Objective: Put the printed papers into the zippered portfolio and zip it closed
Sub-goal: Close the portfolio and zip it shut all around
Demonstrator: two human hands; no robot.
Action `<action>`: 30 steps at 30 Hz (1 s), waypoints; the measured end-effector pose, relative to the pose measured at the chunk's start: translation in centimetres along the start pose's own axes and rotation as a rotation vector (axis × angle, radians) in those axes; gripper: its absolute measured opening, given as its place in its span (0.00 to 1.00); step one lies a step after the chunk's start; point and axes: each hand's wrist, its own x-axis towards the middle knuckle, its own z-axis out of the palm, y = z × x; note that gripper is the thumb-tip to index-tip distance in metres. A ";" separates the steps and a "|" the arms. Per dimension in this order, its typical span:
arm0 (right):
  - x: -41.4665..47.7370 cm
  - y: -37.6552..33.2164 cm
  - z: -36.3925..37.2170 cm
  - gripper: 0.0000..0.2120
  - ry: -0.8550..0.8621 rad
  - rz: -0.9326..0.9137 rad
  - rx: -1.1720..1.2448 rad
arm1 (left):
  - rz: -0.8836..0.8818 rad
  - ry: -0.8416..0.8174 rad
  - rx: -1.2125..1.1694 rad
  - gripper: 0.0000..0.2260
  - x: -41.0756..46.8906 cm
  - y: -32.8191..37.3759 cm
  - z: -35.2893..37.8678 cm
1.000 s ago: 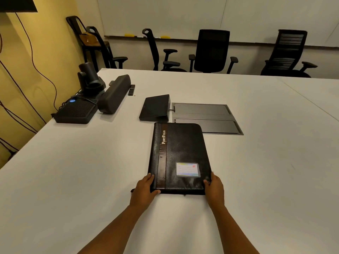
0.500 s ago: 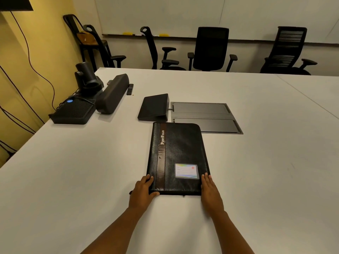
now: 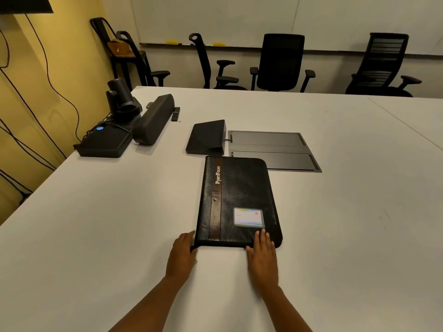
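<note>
A black zippered portfolio lies closed and flat on the white table, with a brown strip and a small label card on its cover. My left hand is curled against its near left corner, fingertips pinching at the edge there. What they pinch is too small to tell. My right hand rests flat with its fingertips on the cover's near edge, just below the label. No printed papers are in sight.
Behind the portfolio sit a dark tablet stand and a flush table cable box. At the far left stand a speaker bar, a camera and a black console. Office chairs line the far wall.
My right hand slid left from the portfolio's near right corner to the near edge under the label. My left hand drew back off the cover to the corner's edge.
</note>
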 end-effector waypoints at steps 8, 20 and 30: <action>-3.5 -6.9 2.6 0.24 -0.086 -0.201 0.233 | -0.196 0.068 -0.173 0.08 -0.9 -1.2 -0.7; -3.8 -12.5 3.5 0.12 -0.175 0.044 0.635 | -0.219 -0.151 -0.273 0.10 -0.6 -2.4 -2.4; -3.8 -13.1 3.7 0.06 -0.042 0.146 0.600 | -0.236 -0.181 -0.335 0.12 -0.8 -2.9 -2.4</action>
